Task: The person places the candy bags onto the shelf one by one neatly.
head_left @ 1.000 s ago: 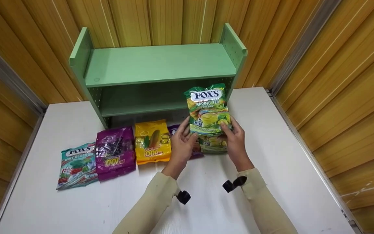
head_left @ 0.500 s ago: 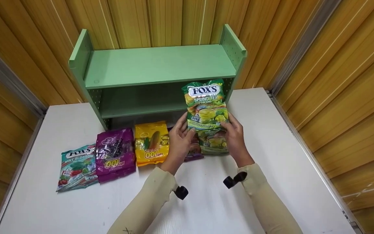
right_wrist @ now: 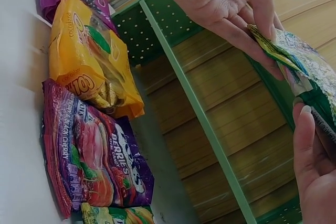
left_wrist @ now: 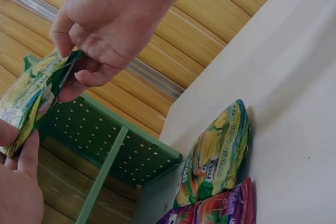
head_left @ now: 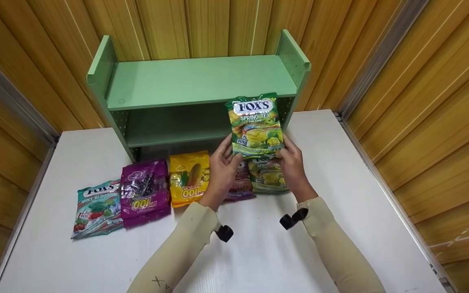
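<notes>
A green Fox's Spring Tea candy bag [head_left: 255,126] is held up off the table, its printed front facing the head camera. My left hand [head_left: 223,169] pinches its lower left corner, thumb in front and fingers behind. At the lower right corner, my right hand [head_left: 293,165] pinches it the same way. Both wrist views show the bag tilted between the two hands, with the left hand [right_wrist: 220,9] and right hand [left_wrist: 113,19] on opposite ends. Below it, a second Spring Tea bag [head_left: 268,177] and a purple Fox's Berries bag [right_wrist: 97,150] are partly covered in the head view.
A green shelf unit [head_left: 202,79] stands against the wood-panelled wall. In front of it on the white table [head_left: 364,228] are a yellow candy bag [head_left: 189,179], a purple candy bag [head_left: 145,193] and a teal Mint Blossom bag [head_left: 97,209], continuing the row leftward.
Both hands have carried the Spring Tea bag upward and slightly left, toward the shelf unit. More of the second Spring Tea bag shows beneath it. The bags on the table have stayed put.
</notes>
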A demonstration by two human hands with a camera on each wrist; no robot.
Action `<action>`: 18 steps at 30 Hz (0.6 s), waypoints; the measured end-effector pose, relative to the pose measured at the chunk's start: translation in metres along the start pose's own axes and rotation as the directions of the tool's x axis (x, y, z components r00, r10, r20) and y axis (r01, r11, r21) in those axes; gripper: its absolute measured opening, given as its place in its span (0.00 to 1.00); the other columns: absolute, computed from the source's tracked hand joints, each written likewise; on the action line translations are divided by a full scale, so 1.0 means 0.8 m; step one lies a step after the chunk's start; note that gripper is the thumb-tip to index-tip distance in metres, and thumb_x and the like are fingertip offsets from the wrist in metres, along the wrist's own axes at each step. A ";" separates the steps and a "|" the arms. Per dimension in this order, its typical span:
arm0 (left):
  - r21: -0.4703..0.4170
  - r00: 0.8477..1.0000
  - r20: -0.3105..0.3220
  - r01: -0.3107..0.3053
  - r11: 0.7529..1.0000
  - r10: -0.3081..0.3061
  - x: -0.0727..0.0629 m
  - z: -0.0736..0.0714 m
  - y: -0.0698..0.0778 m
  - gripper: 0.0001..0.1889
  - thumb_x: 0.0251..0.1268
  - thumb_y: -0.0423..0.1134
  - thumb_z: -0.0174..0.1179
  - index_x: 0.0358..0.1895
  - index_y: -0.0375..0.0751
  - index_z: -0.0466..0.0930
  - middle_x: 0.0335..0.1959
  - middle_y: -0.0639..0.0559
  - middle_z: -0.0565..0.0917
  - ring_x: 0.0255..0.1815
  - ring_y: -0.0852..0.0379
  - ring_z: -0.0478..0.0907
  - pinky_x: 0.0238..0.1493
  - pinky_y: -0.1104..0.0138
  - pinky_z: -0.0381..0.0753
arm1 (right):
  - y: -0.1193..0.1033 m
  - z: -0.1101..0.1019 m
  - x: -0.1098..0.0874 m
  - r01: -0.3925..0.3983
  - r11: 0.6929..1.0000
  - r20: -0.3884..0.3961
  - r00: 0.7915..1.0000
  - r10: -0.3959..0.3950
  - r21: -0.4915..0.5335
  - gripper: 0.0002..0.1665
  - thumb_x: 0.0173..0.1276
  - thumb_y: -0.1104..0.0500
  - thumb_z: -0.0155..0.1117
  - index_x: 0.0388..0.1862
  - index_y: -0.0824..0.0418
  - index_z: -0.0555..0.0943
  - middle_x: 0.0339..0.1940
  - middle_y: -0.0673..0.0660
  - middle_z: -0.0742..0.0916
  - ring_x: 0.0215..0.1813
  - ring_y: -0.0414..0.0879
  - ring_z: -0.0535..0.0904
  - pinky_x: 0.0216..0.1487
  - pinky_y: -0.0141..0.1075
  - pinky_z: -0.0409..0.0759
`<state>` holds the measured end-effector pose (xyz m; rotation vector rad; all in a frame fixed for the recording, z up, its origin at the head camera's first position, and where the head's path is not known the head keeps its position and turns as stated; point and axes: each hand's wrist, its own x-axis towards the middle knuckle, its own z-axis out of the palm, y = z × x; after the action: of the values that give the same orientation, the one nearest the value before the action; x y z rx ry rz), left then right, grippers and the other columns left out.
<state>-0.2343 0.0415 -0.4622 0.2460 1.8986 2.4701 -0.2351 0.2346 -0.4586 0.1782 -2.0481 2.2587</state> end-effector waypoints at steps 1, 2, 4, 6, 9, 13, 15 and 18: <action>-0.002 1.000 0.003 -0.004 1.000 0.004 0.000 0.000 0.000 0.31 0.69 0.27 0.54 0.73 0.50 0.61 0.71 0.52 0.70 0.67 0.54 0.73 0.64 0.65 0.75 | 0.000 0.000 0.000 0.001 1.000 -0.002 1.000 -0.001 0.002 0.36 0.69 0.67 0.38 0.78 0.55 0.54 0.70 0.59 0.71 0.50 0.44 0.77 0.37 0.36 0.83; -0.004 1.000 0.004 -0.006 1.000 0.006 0.000 0.000 -0.001 0.31 0.69 0.27 0.54 0.73 0.50 0.61 0.71 0.52 0.70 0.67 0.55 0.73 0.64 0.66 0.75 | 0.000 0.000 0.000 0.002 1.000 -0.001 1.000 -0.002 0.004 0.37 0.69 0.67 0.38 0.78 0.55 0.54 0.70 0.59 0.71 0.50 0.44 0.77 0.37 0.35 0.82; -0.012 1.000 0.007 -0.008 1.000 0.009 0.001 -0.001 -0.001 0.31 0.69 0.27 0.54 0.73 0.51 0.61 0.71 0.52 0.70 0.67 0.55 0.73 0.64 0.65 0.75 | -0.001 0.001 0.000 0.003 1.000 -0.002 1.000 -0.003 0.012 0.36 0.70 0.67 0.38 0.78 0.55 0.54 0.70 0.59 0.72 0.49 0.44 0.77 0.36 0.34 0.82; -0.016 1.000 0.010 -0.013 1.000 0.013 0.003 -0.002 0.000 0.32 0.69 0.27 0.54 0.73 0.51 0.60 0.71 0.52 0.70 0.67 0.55 0.73 0.64 0.65 0.75 | -0.001 0.003 0.002 0.003 1.000 -0.005 1.000 -0.003 0.022 0.36 0.70 0.68 0.38 0.78 0.55 0.54 0.70 0.59 0.72 0.49 0.44 0.78 0.36 0.35 0.82; -0.011 1.000 0.009 -0.020 1.000 0.020 0.005 -0.002 0.001 0.32 0.69 0.27 0.54 0.74 0.51 0.60 0.72 0.53 0.69 0.68 0.55 0.73 0.64 0.65 0.75 | -0.003 0.005 0.004 -0.002 1.000 -0.018 1.000 0.003 0.029 0.36 0.70 0.68 0.39 0.77 0.55 0.55 0.69 0.58 0.72 0.48 0.44 0.78 0.35 0.35 0.82; 0.003 0.999 0.003 -0.033 0.999 0.033 0.007 -0.002 0.004 0.32 0.69 0.27 0.53 0.74 0.49 0.60 0.72 0.51 0.69 0.68 0.54 0.72 0.65 0.65 0.74 | -0.006 0.007 0.007 -0.004 1.000 -0.024 1.000 0.005 0.018 0.36 0.70 0.67 0.39 0.78 0.55 0.55 0.71 0.57 0.71 0.49 0.43 0.77 0.36 0.34 0.83; 0.002 0.999 0.002 -0.036 0.999 0.036 0.009 -0.001 0.006 0.31 0.69 0.26 0.53 0.74 0.48 0.60 0.72 0.51 0.69 0.68 0.55 0.72 0.65 0.65 0.74 | -0.008 0.008 0.008 -0.002 1.000 -0.027 1.000 0.002 0.010 0.36 0.70 0.67 0.39 0.78 0.55 0.54 0.71 0.57 0.70 0.49 0.44 0.77 0.35 0.35 0.83; 0.001 0.999 0.006 -0.046 0.999 0.045 0.010 0.000 0.010 0.31 0.70 0.26 0.52 0.74 0.48 0.60 0.71 0.50 0.69 0.68 0.55 0.72 0.65 0.65 0.74 | -0.011 0.009 0.010 0.000 1.000 -0.030 1.000 0.000 0.001 0.37 0.70 0.67 0.39 0.78 0.55 0.54 0.70 0.57 0.70 0.48 0.47 0.76 0.35 0.35 0.83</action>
<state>-0.2418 0.0403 -0.4539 0.2990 1.9136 2.4942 -0.2413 0.2282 -0.4483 0.1428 -2.0319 2.2488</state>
